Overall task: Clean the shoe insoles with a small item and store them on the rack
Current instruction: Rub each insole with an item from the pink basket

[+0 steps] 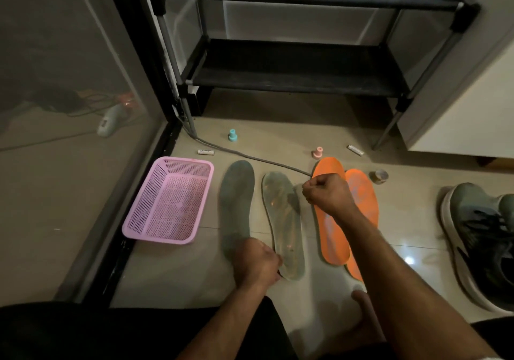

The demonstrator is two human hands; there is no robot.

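Head view: worn on the person's head, facing forward and down.
Nearness: close above the floor [278,143], rack [306,68] beyond.
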